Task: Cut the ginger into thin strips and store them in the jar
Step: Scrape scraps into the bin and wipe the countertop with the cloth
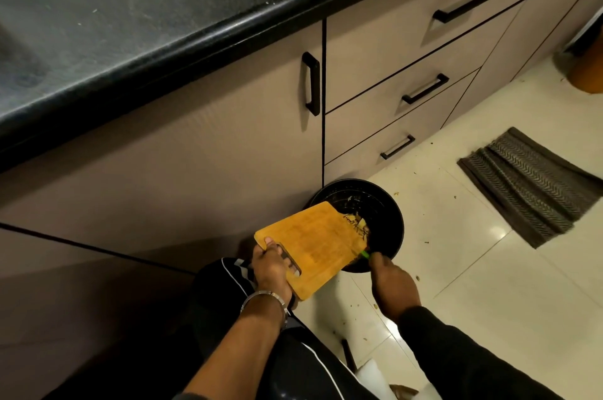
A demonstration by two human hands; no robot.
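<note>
The left hand point(272, 272) is gripping the tilted cutting board point(313, 246); the right hand point(393, 282), closed on a green-handled knife point(364, 254), is scraping ginger scraps point(357, 223) into the floor bin point(388, 213). Cutting looks finished; no jar is in view.

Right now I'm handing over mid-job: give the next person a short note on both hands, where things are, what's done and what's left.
Left hand: grips the cutting board by its handle slot, board tilted over the black bin on the floor by the cabinets.
Right hand: holds a green-handled tool, probably the knife, at the board's lower edge.
Scraps: piled at the board's far corner, above the bin; some bits scattered on the floor.
Done: scraps look about to be cleared off.
Left: no jar or ginger strips in view, so check whether storing is finished.
</note>
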